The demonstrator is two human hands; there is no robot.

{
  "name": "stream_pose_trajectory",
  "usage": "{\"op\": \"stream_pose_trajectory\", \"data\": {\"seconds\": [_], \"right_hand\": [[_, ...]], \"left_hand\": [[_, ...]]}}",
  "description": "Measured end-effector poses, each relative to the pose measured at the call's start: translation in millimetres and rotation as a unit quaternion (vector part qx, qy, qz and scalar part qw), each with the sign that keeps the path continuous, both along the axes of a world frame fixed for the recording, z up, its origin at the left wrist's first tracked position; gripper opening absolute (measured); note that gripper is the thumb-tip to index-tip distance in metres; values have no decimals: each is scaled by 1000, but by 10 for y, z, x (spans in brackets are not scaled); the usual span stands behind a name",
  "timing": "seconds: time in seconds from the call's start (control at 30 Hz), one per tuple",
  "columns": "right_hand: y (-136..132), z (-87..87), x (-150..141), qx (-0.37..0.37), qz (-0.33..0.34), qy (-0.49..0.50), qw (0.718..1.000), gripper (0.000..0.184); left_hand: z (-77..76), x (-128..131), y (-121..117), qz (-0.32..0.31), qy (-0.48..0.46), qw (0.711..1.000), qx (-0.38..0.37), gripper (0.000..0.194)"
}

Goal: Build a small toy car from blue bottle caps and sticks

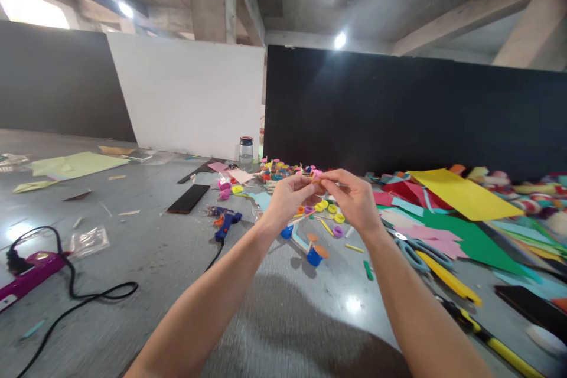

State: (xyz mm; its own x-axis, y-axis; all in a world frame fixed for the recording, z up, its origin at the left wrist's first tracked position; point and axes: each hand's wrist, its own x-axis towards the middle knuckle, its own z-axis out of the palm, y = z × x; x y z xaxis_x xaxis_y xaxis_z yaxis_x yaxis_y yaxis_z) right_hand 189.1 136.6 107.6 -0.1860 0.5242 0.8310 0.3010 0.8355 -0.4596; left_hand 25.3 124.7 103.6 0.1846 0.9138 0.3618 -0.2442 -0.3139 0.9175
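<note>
My left hand [290, 198] and my right hand [354, 192] meet above the middle of the table, fingertips pinched together. Between them is a small orange piece [318, 182], mostly covered by the fingers, so its full shape is hidden. Below the hands lies a small assembly of a bent pale-blue straw [301, 241], a blue bottle cap [315, 257] and flat orange discs [322, 251]. Another blue cap [287, 232] sits by the left wrist. Yellow rings [339, 218] and a purple ring [338, 231] are scattered just beyond.
A blue glue gun [228, 225] and a black phone [189, 198] lie left of my hands. A purple power strip [33, 277] with a black cord is far left. Scissors [414, 253], a yellow cutter [449, 279] and coloured paper [465, 192] crowd the right. A jar [245, 150] stands behind.
</note>
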Motion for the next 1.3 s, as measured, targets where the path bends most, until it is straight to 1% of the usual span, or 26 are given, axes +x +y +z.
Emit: {"op": "stream_pose_trajectory", "data": {"seconds": [0.13, 0.23, 0.37, 0.5, 0.63, 0.73, 0.83, 0.9, 1.0, 1.07, 1.17, 1.3], "right_hand": [[-47, 31, -15, 64, -20, -42, 997, 20], [-70, 42, -16, 87, -34, -59, 994, 21], [-64, 26, -6, 73, -43, -71, 994, 24], [-60, 15, -8, 86, -36, -90, 992, 25], [-80, 20, -4, 75, -44, -82, 993, 27], [-90, 21, 2, 76, -35, -86, 993, 29], [-82, 18, -1, 87, -23, -101, 991, 26], [-67, 15, -6, 67, -18, -76, 995, 24], [-27, 3, -5, 6, -2, -21, 1000, 20], [4, -9, 2, -23, 2, -8, 1000, 17], [30, -16, 14, -29, -8, -14, 999, 15], [3, 6, 20, -4, -40, -37, 998, 17]], "left_hand": [[-4, 12, -7, 6, -11, 1000, 0, 17], [-12, 15, 1, 7, -13, 1000, 1, 17], [-11, 16, 6, 8, -20, 1000, 9, 13], [-5, 14, 5, 12, -21, 1000, 9, 15], [-5, 14, 7, 17, -17, 1000, 10, 14], [-8, 17, 5, 20, -14, 1000, 15, 13], [-14, 20, 4, 19, -13, 1000, 7, 11], [-17, 25, 9, 19, -11, 1000, 2, 10], [-19, 46, 17, 28, -8, 1000, 1, 8], [-19, 66, 16, 37, -9, 999, 11, 8], [-17, 81, 4, 30, -5, 999, 26, 7], [-17, 55, -4, -3, 4, 1000, 13, 8]]}}
